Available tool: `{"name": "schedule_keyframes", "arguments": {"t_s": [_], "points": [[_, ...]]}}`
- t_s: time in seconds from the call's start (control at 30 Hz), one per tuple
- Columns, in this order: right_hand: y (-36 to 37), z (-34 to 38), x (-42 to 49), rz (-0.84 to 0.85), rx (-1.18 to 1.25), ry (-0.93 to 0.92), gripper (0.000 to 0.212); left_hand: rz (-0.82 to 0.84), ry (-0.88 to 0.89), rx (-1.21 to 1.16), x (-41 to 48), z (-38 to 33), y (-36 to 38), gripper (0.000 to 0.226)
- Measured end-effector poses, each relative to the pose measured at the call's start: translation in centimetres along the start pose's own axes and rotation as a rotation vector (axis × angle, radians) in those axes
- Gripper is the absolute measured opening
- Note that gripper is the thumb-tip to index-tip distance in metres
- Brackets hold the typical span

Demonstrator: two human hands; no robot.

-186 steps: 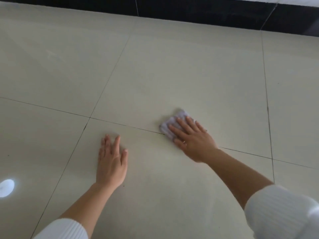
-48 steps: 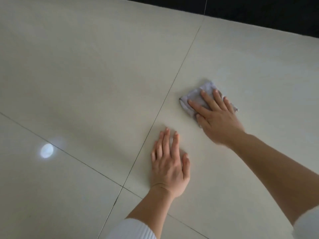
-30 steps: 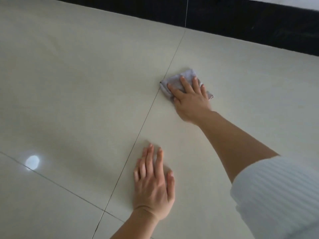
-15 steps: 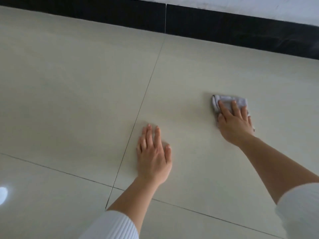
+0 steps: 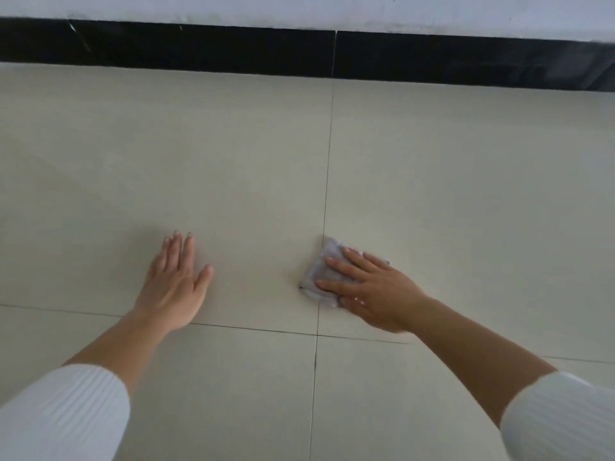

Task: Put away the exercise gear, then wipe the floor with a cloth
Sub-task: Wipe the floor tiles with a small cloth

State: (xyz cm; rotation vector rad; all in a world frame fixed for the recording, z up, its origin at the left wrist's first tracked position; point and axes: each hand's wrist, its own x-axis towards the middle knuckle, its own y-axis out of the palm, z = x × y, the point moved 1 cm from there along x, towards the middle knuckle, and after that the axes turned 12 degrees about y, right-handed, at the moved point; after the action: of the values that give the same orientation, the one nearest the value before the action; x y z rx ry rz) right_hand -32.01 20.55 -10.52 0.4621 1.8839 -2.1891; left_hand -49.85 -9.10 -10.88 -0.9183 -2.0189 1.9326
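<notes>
A small folded grey cloth [image 5: 320, 268] lies on the cream tiled floor [image 5: 432, 181], right on a vertical grout line. My right hand [image 5: 369, 289] presses flat on top of it, fingers spread and pointing left, hiding the cloth's right part. My left hand [image 5: 174, 282] rests palm down on the bare tile to the left, fingers straight and holding nothing. Both forearms are bare below pushed-up white ribbed sleeves. No exercise gear is in view.
A black skirting strip [image 5: 199, 48] runs along the far edge of the floor under a white wall [image 5: 299, 8]. Grout lines cross just below and between my hands [image 5: 316, 334].
My right hand has slid the cloth back toward me and leftward onto the grout line. The view has tilted up, showing more wall. My left hand stays planted on the floor.
</notes>
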Motion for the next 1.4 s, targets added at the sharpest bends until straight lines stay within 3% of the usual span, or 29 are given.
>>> {"name": "schedule_keyframes", "arguments": {"t_s": [0.13,0.23,0.43,0.57,0.67,0.83,1.13,1.3,1.4], "points": [[-0.7,-2.0,-0.5,0.013,0.115,0.578,0.048,0.058,0.178,-0.001,1.3,-0.4,0.6,0.088],[-1.1,0.4,0.1,0.04,0.233,0.8,0.051,-0.002,0.207,-0.095,1.2,-0.5,2.3,0.094],[-0.2,12.5,2.1,-0.041,0.274,0.717,0.052,-0.099,0.267,-0.062,1.0,-0.2,3.1,0.076],[1.2,21.0,0.8,-0.022,0.252,0.599,0.051,-0.039,0.291,-0.135,1.2,0.1,2.3,0.077],[1.7,24.1,0.1,0.077,0.244,0.616,0.051,0.024,0.273,-0.182,1.1,-0.1,2.0,0.076],[0.4,20.7,-0.5,0.099,0.219,0.574,0.051,0.028,0.252,-0.214,1.4,-0.3,2.0,0.079],[3.5,5.8,-6.1,0.002,0.442,1.17,0.054,0.058,0.285,-0.143,1.1,0.4,2.4,0.077],[4.6,8.6,-5.5,-0.236,0.622,1.414,0.052,0.106,0.365,-0.051,-1.5,2.9,2.4,0.077],[5.0,13.7,-4.2,-0.281,0.608,1.264,0.051,0.103,0.349,-0.055,-2.3,2.7,2.2,0.076]]}}
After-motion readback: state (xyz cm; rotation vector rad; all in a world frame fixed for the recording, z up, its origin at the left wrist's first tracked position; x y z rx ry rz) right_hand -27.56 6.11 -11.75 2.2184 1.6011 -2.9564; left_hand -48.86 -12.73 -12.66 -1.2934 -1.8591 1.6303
